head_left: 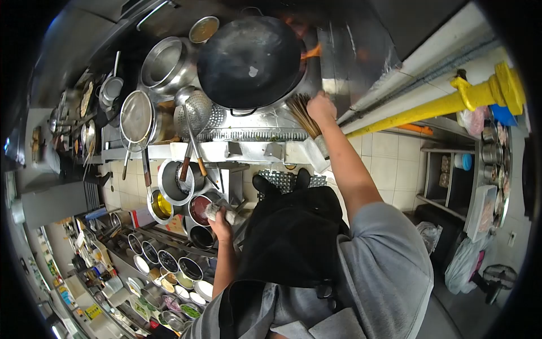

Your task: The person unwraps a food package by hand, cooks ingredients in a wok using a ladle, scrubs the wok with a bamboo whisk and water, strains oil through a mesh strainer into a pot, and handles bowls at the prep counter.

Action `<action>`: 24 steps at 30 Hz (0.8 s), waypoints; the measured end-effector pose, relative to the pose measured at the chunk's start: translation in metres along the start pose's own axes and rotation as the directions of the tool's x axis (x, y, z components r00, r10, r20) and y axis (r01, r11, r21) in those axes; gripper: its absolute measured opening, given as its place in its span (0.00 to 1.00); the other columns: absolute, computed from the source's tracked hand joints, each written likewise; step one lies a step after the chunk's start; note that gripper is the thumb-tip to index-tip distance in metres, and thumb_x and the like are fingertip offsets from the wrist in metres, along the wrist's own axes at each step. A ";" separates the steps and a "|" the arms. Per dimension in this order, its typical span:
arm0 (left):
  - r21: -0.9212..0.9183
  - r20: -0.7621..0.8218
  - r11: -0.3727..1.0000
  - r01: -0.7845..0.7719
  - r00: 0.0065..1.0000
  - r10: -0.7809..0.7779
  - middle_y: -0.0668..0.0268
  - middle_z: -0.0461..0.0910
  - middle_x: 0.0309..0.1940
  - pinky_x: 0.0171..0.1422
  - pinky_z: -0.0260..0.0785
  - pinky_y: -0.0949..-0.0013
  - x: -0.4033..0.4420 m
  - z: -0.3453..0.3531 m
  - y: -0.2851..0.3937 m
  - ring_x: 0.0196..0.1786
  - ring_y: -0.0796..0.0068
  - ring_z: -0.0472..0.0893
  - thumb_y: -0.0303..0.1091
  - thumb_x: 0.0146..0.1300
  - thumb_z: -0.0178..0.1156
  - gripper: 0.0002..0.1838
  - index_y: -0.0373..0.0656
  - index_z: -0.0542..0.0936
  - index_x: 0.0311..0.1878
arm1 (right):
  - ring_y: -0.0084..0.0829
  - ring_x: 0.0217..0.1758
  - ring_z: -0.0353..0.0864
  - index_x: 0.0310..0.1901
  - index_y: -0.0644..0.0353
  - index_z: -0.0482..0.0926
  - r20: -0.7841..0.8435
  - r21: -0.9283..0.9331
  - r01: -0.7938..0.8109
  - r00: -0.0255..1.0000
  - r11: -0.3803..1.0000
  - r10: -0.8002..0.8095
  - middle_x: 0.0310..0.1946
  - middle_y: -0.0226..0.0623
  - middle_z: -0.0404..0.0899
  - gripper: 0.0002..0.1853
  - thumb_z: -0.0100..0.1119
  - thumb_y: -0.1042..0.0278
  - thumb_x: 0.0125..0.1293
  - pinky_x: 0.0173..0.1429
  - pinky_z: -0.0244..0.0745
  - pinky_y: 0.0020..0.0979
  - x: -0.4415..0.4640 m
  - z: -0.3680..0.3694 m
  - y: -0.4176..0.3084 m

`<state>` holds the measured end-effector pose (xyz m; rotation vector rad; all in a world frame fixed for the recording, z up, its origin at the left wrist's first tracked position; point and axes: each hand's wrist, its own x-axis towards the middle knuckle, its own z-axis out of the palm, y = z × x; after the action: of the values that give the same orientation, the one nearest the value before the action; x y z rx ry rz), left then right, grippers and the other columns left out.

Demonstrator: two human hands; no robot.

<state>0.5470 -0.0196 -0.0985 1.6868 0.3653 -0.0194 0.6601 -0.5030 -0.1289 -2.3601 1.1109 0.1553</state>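
Brown bristle brush [304,116] is at stove [254,123], near black wok [248,62] | your right hand [323,107] is curled beside it, grip I cannot tell | your left hand [222,227] is closed around greyish cloth [214,211]

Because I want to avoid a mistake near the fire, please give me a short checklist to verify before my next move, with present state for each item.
1. Cloth in left hand: ok; the left hand holds a greyish cloth.
2. Right hand at brush: ok; the right hand is at the bristle brush.
3. Firm grip on brush: cannot tell; the fingers are not clear.
4. No open flame: not ok; a flame shows beside the right edge of the wok.
5. Wok surface clean: cannot tell; the pale patch may be residue or glare.
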 end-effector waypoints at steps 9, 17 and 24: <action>-0.309 0.422 0.615 0.725 0.684 -0.595 0.59 0.80 0.35 0.44 0.79 0.56 0.014 0.032 0.022 0.37 0.61 0.83 0.32 0.62 0.54 0.11 0.39 0.76 0.46 | 0.60 0.37 0.83 0.37 0.61 0.83 0.061 -0.010 0.271 0.961 0.962 -0.270 0.31 0.57 0.83 0.22 0.51 0.48 0.71 0.48 0.78 0.54 -0.129 0.008 0.008; -0.152 0.524 0.700 0.698 0.658 -0.542 0.61 0.82 0.36 0.41 0.80 0.58 0.046 0.027 0.046 0.36 0.65 0.84 0.33 0.63 0.64 0.14 0.39 0.78 0.49 | 0.57 0.44 0.83 0.40 0.65 0.83 -0.014 -0.126 0.270 0.962 0.955 -0.274 0.39 0.58 0.84 0.23 0.52 0.49 0.71 0.52 0.77 0.52 -0.148 0.009 -0.017; -0.297 0.378 0.686 0.664 0.742 -0.555 0.57 0.80 0.34 0.38 0.81 0.54 0.103 -0.023 0.025 0.33 0.60 0.83 0.27 0.60 0.59 0.13 0.33 0.75 0.47 | 0.55 0.53 0.81 0.44 0.64 0.83 0.175 0.153 0.540 0.809 0.827 -0.561 0.46 0.58 0.83 0.22 0.54 0.50 0.70 0.57 0.75 0.49 -0.195 0.045 -0.126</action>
<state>0.6461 0.0233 -0.0933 1.0484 0.6789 -0.6260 0.6311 -0.2805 -0.0548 -2.4041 0.2900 0.1355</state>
